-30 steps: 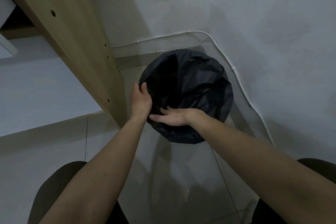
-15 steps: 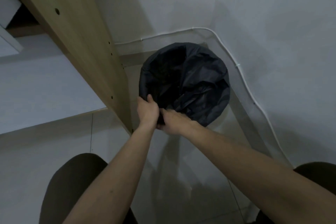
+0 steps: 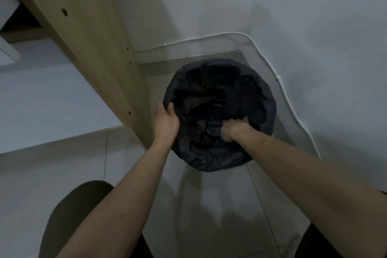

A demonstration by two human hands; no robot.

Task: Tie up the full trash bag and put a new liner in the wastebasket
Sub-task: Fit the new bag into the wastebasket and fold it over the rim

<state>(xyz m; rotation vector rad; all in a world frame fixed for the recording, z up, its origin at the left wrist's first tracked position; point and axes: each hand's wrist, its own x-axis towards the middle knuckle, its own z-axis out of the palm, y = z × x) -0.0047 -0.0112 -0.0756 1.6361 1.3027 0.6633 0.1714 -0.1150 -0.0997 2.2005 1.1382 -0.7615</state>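
A round wastebasket stands on the floor in the corner, covered by a black trash bag [image 3: 257, 98] folded over its rim, so the basket itself is hidden. My left hand [image 3: 166, 120] grips the bag's rim on the left side, thumb inside and fingers outside. Inside the opening, near the front right, my right hand [image 3: 233, 129] is curled into the crumpled black plastic and holds a bunch of it. What lies deeper in the bag is too dark to make out.
A wooden furniture panel [image 3: 94, 48] runs diagonally close to the left of the basket. White walls meet behind it, with a white cable [image 3: 280, 81] clipped along them. Pale floor tiles [image 3: 219, 205] lie in front. My knees [image 3: 77, 216] show at the bottom.
My right hand moved from the front rim, where both hands met, into the bag's opening and bunched up plastic. My left hand slid up the left rim. The view shifted downward.
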